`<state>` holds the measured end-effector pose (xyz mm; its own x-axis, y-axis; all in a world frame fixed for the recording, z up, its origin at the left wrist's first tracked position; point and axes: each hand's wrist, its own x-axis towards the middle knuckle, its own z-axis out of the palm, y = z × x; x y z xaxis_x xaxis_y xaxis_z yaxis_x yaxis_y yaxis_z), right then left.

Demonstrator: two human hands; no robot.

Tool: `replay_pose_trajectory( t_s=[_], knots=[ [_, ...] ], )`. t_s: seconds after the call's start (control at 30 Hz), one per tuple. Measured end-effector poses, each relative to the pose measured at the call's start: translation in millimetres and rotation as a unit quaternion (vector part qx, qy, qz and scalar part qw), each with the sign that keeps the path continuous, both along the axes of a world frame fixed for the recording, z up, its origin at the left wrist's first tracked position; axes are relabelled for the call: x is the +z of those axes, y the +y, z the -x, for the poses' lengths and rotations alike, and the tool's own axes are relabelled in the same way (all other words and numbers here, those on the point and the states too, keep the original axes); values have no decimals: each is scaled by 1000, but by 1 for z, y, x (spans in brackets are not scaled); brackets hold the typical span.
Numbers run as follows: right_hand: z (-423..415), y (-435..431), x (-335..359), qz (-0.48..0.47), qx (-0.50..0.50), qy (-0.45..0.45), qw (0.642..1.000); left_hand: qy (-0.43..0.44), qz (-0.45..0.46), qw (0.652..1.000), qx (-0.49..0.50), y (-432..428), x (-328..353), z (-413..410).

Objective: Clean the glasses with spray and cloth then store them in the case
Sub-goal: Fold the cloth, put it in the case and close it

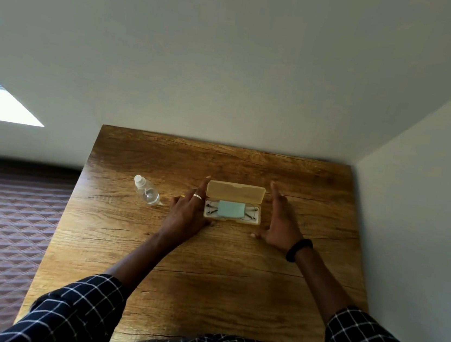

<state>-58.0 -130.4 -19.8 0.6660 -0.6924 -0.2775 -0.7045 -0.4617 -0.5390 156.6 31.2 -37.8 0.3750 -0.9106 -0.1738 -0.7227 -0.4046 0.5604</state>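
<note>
Head view, cloth [228, 209] hiding glasses [250, 213], open case [235, 192]

One wooden bench [234, 271], one clear plastic spray bottle [146, 191], one open beige plastic case [233, 203], one pair of thin-framed glasses [251, 213], one pale green cloth [228, 209], two hands

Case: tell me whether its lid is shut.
No. The case lies on the table with its lid raised, showing the cloth on top of the glasses inside.

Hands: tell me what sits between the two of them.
The open glasses case, holding glasses under a cloth, in the head view.
</note>
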Motion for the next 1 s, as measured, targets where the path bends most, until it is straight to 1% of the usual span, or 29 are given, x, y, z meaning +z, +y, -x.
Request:
replay_pose_trajectory(
  t_s=[0.1,0.2,0.3,0.37,0.53,0.6,0.67,0.73,0.8,1.0],
  knots=[
    [-9,-5,-1,-10,27,-6,1000,6,2,1000,6,0,0,0],
    [-13,-4,-2,-21,14,-30,999,8,12,1000,9,1,2,0],
    [-11,0,-2,-3,14,-39,999,20,17,1000,15,1,5,0],
    [-10,3,-1,7,6,-43,999,24,36,999,15,3,4,-2],
    [-9,9,2,15,-22,-48,999,66,83,994,32,7,3,-3],
    [-6,10,1,33,-14,-47,998,76,107,990,43,6,6,2],
    [-4,12,-3,77,17,-42,996,74,128,988,44,8,6,5],
    [-3,15,-4,109,33,-27,993,53,123,990,39,11,4,5],
    [-3,17,-5,124,34,-20,992,18,115,993,33,14,0,5],
    [-1,17,-9,141,46,-39,988,-9,135,990,37,14,-8,10]
  ],
)
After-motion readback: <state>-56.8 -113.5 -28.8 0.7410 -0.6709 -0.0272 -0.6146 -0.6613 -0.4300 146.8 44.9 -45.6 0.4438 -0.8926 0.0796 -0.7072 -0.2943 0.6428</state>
